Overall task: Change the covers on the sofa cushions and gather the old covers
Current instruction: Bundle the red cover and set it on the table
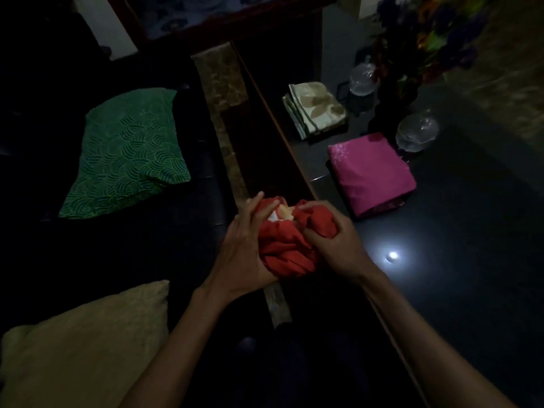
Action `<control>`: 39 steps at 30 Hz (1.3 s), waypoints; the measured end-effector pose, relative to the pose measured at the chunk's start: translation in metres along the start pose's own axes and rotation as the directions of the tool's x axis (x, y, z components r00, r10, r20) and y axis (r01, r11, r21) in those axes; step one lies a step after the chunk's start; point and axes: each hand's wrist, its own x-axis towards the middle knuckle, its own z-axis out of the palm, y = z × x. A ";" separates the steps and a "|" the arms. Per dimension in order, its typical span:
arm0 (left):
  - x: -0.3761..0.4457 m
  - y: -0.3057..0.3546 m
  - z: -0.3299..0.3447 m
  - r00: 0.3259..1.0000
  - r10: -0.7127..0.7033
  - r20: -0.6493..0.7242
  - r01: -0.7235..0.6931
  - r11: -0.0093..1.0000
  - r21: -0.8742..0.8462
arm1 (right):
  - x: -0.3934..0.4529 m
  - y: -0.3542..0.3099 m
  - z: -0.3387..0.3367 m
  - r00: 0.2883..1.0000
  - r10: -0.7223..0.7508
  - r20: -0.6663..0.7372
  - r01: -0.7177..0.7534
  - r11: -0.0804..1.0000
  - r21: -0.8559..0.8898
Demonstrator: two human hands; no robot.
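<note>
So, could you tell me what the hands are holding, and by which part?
Both hands grip a bunched red cover: left hand on its left side, right hand on its right.

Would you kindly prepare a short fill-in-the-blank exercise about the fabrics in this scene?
1. Both hands, left hand and right hand, grip a bunched ____ cloth.
2. The cushion on the dark sofa has a ____ patterned cover.
3. The folded fabric nearest the hands on the table is ____.

Missing words: red; green; pink
</note>
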 end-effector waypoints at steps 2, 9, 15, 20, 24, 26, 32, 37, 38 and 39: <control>0.007 0.017 -0.024 0.989 -0.110 0.098 0.109 0.994 0.016 | 0.003 -0.038 -0.012 0.999 -0.039 0.037 0.042 0.996 -0.078; 0.029 0.104 -0.119 0.898 -0.311 0.312 0.426 0.794 -0.434 | 0.015 -0.200 -0.038 0.993 -0.014 0.114 0.032 0.986 -0.161; 0.050 0.179 -0.158 0.924 -0.286 0.253 0.377 0.795 -0.475 | 0.047 -0.268 -0.058 0.968 0.030 0.249 0.041 0.961 -0.275; 0.071 0.188 -0.190 0.949 -0.284 0.134 0.311 0.798 -0.516 | 0.109 -0.289 -0.053 0.822 -0.022 0.569 0.212 0.939 -0.269; 0.107 0.173 -0.218 0.958 -0.257 0.126 0.285 0.832 -0.476 | 0.160 -0.281 -0.033 0.829 -0.022 0.558 0.182 0.956 -0.232; 0.131 0.152 -0.228 0.964 -0.237 0.119 0.264 0.903 -0.340 | 0.187 -0.271 -0.022 0.867 -0.042 0.497 0.179 0.956 -0.231; 0.212 0.066 -0.252 0.955 -0.287 0.077 0.280 0.956 0.087 | 0.280 -0.234 0.005 0.945 0.073 0.320 0.060 0.920 -0.387; 0.293 0.013 -0.266 0.954 -0.281 0.100 0.265 0.953 0.151 | 0.365 -0.228 0.015 0.964 0.141 0.224 -0.011 0.867 -0.498; 0.309 0.004 -0.267 0.951 -0.290 0.107 0.271 0.949 0.158 | 0.380 -0.226 0.013 0.952 0.184 0.245 -0.038 0.865 -0.500; 0.324 -0.004 -0.267 0.945 -0.305 0.115 0.283 0.944 0.170 | 0.394 -0.218 0.014 0.928 0.257 0.269 -0.097 0.865 -0.492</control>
